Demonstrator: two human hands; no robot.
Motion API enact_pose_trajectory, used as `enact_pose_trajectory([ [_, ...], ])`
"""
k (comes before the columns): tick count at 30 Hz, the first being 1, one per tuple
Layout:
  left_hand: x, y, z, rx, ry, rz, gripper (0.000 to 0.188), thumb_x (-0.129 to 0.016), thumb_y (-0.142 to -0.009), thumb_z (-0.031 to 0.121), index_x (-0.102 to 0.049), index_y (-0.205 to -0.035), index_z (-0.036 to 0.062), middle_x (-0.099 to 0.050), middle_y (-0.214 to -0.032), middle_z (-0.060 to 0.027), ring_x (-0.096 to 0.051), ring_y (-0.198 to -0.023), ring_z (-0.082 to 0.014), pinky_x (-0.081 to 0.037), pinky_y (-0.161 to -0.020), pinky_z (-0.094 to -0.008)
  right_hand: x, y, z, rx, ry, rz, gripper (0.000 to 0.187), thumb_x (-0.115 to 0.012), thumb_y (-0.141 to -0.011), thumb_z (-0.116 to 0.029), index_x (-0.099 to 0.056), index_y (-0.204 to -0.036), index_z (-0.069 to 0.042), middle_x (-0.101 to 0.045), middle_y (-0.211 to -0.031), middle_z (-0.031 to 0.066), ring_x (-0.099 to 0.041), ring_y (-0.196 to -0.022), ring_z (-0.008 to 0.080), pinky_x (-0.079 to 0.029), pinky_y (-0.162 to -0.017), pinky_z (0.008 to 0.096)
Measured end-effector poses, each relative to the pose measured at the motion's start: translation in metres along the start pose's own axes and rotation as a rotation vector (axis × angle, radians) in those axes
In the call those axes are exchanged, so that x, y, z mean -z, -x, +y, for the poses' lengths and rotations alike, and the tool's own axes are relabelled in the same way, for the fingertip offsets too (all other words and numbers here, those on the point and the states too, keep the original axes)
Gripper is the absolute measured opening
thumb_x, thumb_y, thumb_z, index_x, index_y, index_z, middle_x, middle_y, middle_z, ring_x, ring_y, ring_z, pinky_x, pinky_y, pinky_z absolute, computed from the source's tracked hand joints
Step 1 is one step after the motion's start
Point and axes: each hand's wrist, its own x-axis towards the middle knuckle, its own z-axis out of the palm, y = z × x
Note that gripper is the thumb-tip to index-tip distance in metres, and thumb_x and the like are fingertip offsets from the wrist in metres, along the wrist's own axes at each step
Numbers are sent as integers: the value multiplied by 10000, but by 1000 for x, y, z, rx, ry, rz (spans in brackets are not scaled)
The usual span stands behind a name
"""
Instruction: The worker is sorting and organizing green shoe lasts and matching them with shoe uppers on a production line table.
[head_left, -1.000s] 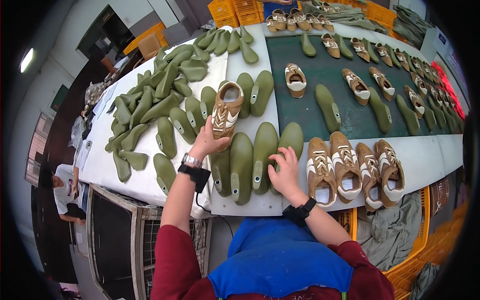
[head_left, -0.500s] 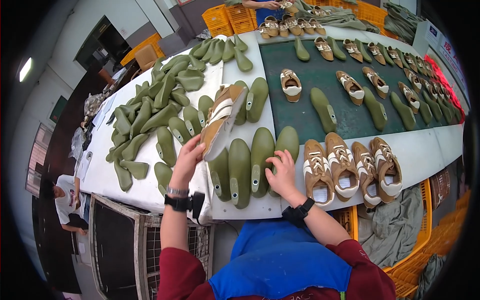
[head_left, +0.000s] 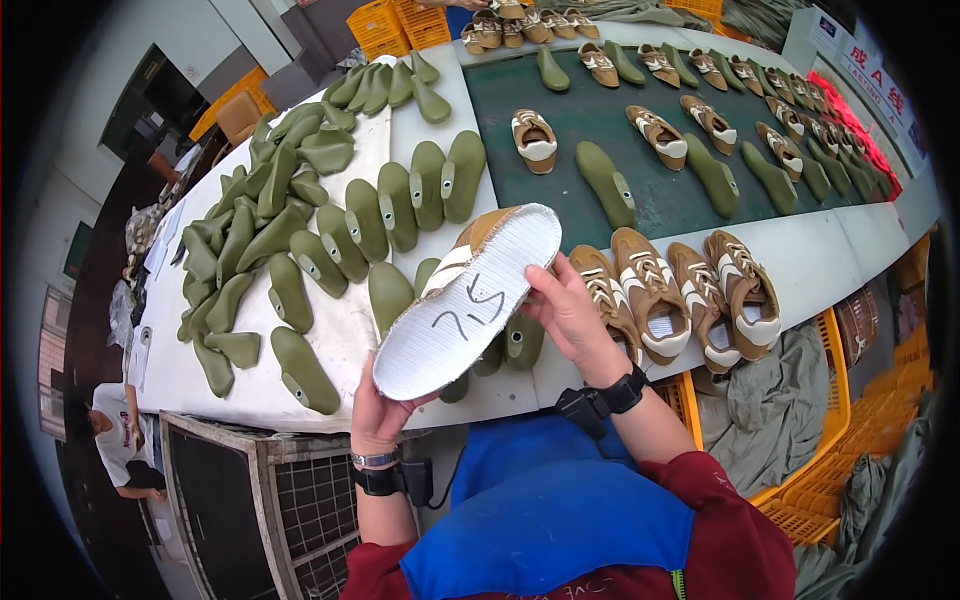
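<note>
Between my hands is a brown-and-white shoe upper (head_left: 470, 300), tilted so its pale ribbed underside with a dark handwritten mark faces me. My left hand (head_left: 385, 412) grips its lower left end. At the upper right end, my right hand (head_left: 575, 318) pinches the edge, thumb on the underside. Just behind the upper stand green shoe lasts (head_left: 390, 297), partly hidden by it. To the right of my right hand sits a group of laced brown shoe uppers (head_left: 652, 300) on the white table edge.
More green lasts (head_left: 282, 185) lie heaped on the white table (head_left: 340, 395) at left. Lasts and shoe uppers line a green belt (head_left: 570, 130). A wire-sided cart (head_left: 315, 500) stands below at left; an orange crate (head_left: 835, 375) holds grey-green cloth. Another person (head_left: 118, 440) is at far left.
The upper has turned from side-on to underside toward me and come lower. My right hand has left the lasts and taken hold of its other end. The view has shifted right.
</note>
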Motion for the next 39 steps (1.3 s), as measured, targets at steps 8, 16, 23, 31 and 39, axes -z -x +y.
enact_pose_trajectory([
  [8,-12,-14,4,-406,-487,372,417,-409,-976,368,-530,-1113,-7,-628,-854,-61,-588,-652,-105,-461,-505,-232,1,13,19,-23,35,58,538,-655,-844,-277,-399,-1285,-103,-511,-1209,35,-505,-1089,132,-420,-900,322],
  [16,-21,-15,7,-514,-577,425,385,-411,-981,328,-579,-948,-17,-579,-687,-27,-507,-509,-70,-381,-429,-212,-3,20,11,-14,65,80,535,-672,-824,-318,-435,-1234,-70,-521,-1177,47,-510,-1060,136,-421,-899,303],
  [23,-19,-16,8,-577,-579,383,368,-449,-975,292,-592,-967,-47,-619,-805,-43,-550,-661,-74,-437,-583,-216,-4,22,13,1,76,75,536,-667,-831,-308,-432,-1241,-55,-521,-1186,61,-510,-1081,151,-422,-913,321],
  [31,-11,-13,13,-596,-645,362,387,-458,-969,323,-596,-988,-38,-620,-853,-47,-579,-707,-68,-451,-558,-202,-1,23,15,-22,57,54,507,-665,-836,-284,-451,-1230,-46,-535,-1179,63,-522,-1067,154,-425,-913,325],
  [39,-4,-28,-2,-244,-321,252,656,-451,-971,306,-42,-1460,152,-513,-1206,-216,-592,-1005,-259,-500,-845,-359,-21,33,14,263,268,59,532,-708,-777,-83,-418,-1220,-29,-527,-1192,74,-547,-1059,165,-456,-903,314],
])
